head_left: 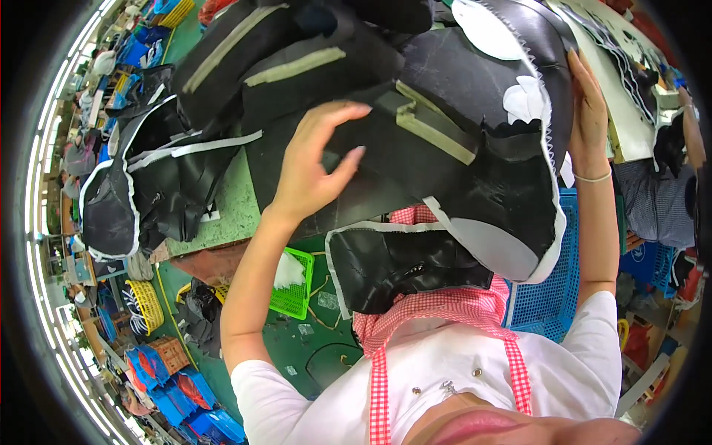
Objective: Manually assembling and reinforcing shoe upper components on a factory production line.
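A large black leather-like panel (460,70) lies before me, with white edging, zigzag stitches and white patches showing. My right hand (589,119) lies along its right edge, fingers stretched out flat against it. My left hand (315,159) hovers at or just above a dark flat sheet (356,193); whether it touches I cannot tell. Its thumb and fingers are apart, with nothing between them. To the right of it, an olive strip (437,137) is fixed on black material. Another black piece with white edging (400,259) hangs over my red-checked apron (437,308).
More white-edged black pieces (170,193) hang over the left of the green worktable (230,196). Black parts with pale strips (297,67) are heaped at the far side. A green basket (297,285) and a blue crate (545,285) stand below. A pale table (627,126) is at right.
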`<action>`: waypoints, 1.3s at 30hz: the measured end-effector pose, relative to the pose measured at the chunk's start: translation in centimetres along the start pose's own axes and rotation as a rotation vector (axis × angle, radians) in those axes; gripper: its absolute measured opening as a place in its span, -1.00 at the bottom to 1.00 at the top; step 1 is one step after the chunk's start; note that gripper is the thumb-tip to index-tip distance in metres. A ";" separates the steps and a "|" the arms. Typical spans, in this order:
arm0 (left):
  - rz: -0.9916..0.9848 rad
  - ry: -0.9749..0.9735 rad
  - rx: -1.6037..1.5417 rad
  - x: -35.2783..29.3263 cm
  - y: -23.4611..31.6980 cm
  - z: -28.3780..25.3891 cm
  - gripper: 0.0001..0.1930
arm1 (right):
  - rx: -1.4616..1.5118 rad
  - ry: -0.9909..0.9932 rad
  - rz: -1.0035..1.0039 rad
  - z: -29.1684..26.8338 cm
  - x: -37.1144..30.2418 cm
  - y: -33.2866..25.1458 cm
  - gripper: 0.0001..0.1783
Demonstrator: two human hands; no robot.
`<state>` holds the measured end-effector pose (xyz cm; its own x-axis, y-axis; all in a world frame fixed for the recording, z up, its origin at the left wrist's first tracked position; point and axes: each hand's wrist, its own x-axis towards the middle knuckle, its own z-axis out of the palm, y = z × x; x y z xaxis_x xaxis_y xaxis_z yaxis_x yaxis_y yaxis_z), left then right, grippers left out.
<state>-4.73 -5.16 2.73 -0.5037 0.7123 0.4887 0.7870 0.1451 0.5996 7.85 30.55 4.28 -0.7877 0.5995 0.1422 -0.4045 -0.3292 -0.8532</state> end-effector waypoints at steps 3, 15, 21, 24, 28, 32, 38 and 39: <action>0.176 -0.041 0.254 3.9 -0.9 2.9 -0.37 | -0.023 0.130 -0.002 -1.2 1.3 0.5 -0.54; -0.078 0.153 0.090 5.5 -3.2 -0.4 -0.72 | -0.046 -0.268 0.132 -11.4 -0.4 -5.3 -0.52; -0.256 0.558 0.529 10.8 -15.9 -7.4 -0.59 | -0.119 -0.413 0.314 -2.1 -3.6 -5.9 -0.53; -0.528 0.365 0.656 12.6 -15.7 -5.7 -0.58 | -0.358 -0.418 0.624 3.1 -5.4 -5.0 -0.66; -0.328 0.381 0.641 12.4 -13.1 -5.2 -0.62 | -0.268 -0.817 0.603 5.0 -5.2 -1.1 -0.72; -0.287 0.281 0.513 10.1 -6.6 -5.2 -0.64 | -0.319 -0.941 0.612 6.0 -4.5 -0.6 -0.74; -0.329 0.274 0.725 7.2 -10.7 -2.1 -0.64 | -0.700 -1.007 0.404 9.2 -4.7 2.0 -0.69; -0.386 0.288 0.653 7.5 -10.5 -1.9 -0.61 | -0.761 -1.007 0.309 9.4 -4.9 2.6 -0.68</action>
<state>-17.45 -2.68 1.26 -0.7839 0.3388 0.5203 0.5436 0.7795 0.3114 6.32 19.92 6.10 -0.9355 -0.3437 -0.0818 -0.0423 0.3389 -0.9399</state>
